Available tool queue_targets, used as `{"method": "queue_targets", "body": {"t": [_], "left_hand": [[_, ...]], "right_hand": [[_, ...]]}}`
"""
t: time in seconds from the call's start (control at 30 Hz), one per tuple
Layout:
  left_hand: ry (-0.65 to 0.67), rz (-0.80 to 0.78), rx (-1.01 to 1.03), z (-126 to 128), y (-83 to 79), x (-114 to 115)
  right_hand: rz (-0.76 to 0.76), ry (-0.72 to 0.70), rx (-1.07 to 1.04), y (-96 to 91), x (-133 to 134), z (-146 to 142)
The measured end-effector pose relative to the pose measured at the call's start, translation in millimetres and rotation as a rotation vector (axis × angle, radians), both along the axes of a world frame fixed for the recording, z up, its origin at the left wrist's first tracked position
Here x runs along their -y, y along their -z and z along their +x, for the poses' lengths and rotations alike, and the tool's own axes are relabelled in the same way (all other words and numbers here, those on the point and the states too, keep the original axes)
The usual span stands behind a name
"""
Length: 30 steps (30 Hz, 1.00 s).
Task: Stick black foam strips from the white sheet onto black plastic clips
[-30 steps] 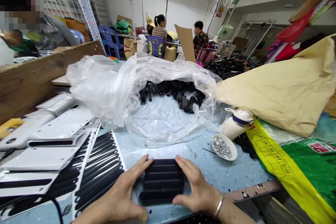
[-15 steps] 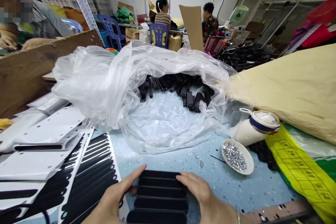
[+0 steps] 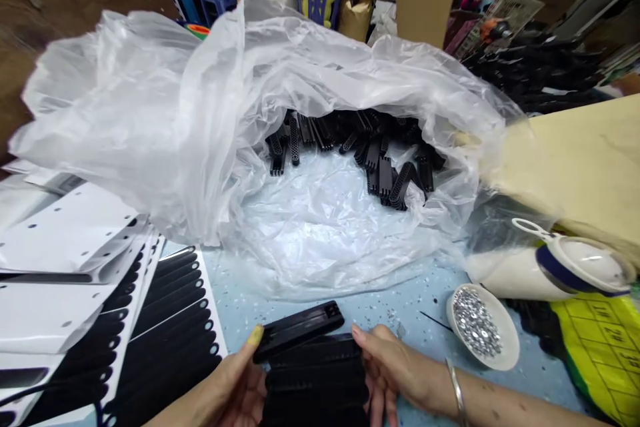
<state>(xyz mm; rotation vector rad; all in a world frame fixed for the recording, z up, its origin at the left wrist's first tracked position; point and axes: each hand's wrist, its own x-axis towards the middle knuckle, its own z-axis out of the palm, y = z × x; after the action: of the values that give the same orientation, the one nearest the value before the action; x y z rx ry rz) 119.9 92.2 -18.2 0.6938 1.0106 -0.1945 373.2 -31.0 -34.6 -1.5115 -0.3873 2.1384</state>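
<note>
Between my two hands at the bottom middle is a row of flat black plastic bars (image 3: pixel 315 383) with rounded ends. My left hand (image 3: pixel 237 373) grips the left ends, its thumb on the end of the farthest bar (image 3: pixel 300 328). That bar is tilted, its right end raised away from the others and showing a hollow underside. At the opposite ends, my right hand (image 3: pixel 385 367) presses thumb and fingers against the row. Beyond them lies an open clear plastic bag (image 3: pixel 310 240) with many similar black pieces (image 3: pixel 385 177) heaped inside.
Sheets of black adhesive strips (image 3: pixel 165 320) lie at left beside white backing sheets (image 3: pixel 65 227). On the right are a white bowl (image 3: pixel 507 353) of small silvery metal pieces, a cream bottle (image 3: pixel 520 273) on its side and a yellow-green printed sheet (image 3: pixel 600 340). Cardboard (image 3: pixel 90 20) borders the far left.
The view has dipped and come closer. The farthest bar, earlier in line with the row, is now tilted with its right end apart. My right hand's fingers have curled along the row's right side.
</note>
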Motion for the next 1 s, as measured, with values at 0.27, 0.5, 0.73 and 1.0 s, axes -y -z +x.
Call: {"method": "queue_targets", "body": {"t": [0.27,0.5,0.73,1.0], "left_hand": [[0.027,-0.160,-0.165,-3.3,6.5,-9.8],[0.234,0.027,-0.153,-3.6,4.5,-26.7],[0.187,0.098,-0.109,0.0,1.1,-24.6],[0.110,0.209,-0.048,-3.2,-7.1,-14.7]], "right_hand": [[-0.043,-0.034,0.076,4.5,5.0,-3.8],[0.431,-0.394,0.819,-8.4,16.0,-3.2],[1.128,-0.394,1.277,-31.3,-25.6,5.4],[1.040,-0.782,1.255,-22.8,-90.1,-21.7]]}}
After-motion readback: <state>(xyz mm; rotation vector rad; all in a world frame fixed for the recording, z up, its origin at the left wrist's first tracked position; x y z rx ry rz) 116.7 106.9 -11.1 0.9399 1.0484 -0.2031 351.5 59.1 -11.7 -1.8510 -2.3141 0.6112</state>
